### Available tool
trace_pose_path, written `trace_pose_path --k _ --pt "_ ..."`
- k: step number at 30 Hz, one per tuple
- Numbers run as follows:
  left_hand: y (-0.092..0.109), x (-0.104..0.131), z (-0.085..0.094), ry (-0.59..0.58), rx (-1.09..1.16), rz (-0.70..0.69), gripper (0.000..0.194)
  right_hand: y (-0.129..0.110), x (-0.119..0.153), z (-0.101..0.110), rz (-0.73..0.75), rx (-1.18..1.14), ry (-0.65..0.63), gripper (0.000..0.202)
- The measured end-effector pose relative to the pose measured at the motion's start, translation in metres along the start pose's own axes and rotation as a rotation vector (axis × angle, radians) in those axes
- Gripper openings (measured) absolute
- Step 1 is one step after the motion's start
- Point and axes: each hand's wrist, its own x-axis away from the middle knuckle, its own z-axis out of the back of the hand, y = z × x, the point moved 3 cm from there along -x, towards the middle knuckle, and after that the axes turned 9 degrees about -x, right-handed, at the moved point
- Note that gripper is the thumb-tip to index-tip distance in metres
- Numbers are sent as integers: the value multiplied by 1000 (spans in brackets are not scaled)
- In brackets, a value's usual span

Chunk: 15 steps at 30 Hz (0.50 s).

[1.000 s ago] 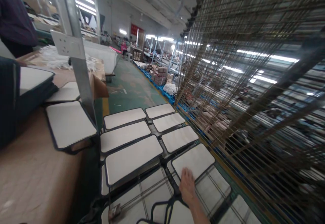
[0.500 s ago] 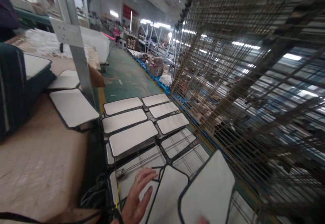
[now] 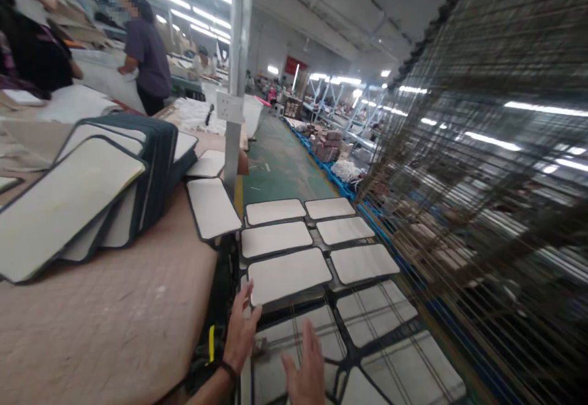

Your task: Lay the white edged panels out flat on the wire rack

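Several white panels with dark edging (image 3: 288, 274) lie flat in two rows on a wire rack shelf (image 3: 376, 313) in front of me. My left hand (image 3: 241, 331) is open, its fingertips at the near edge of the closest panel. My right hand (image 3: 304, 369) hovers open with spread fingers over the bare wire grid, holding nothing. A black band sits on my left wrist. More such panels lie below the grid.
A brown table (image 3: 114, 319) on the left carries a leaning stack of panels (image 3: 92, 190) and a single panel (image 3: 212, 208) overhanging its edge. A metal post (image 3: 235, 86) stands behind. A tall wire rack (image 3: 482, 178) fills the right. People work at the far left.
Half a second ago my right hand held a white panel at lower right; that panel is no longer in view and the hand is empty. My view has swung left and up.
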Motion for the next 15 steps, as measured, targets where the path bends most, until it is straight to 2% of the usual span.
trace_pose_path --k 3,5,7,8,10,12,15 --pt "-36 -41 -6 71 16 223 66 -9 -68 -75 82 257 -147 71" --pt "-57 -61 -11 103 18 351 64 -7 -92 -121 82 385 -225 65" --pt "-72 -75 -14 119 24 439 60 3 -101 -152 66 485 -276 55" --pt "-76 -80 -15 120 30 467 59 10 -102 -161 55 529 -286 54" --pt "-80 -87 -18 108 50 490 55 24 -100 -166 58 590 -283 58" --pt "-81 -90 -21 85 78 472 51 34 -98 -159 88 604 -289 61" --pt "-81 -90 -27 66 111 437 51 36 -96 -142 104 580 -303 53"
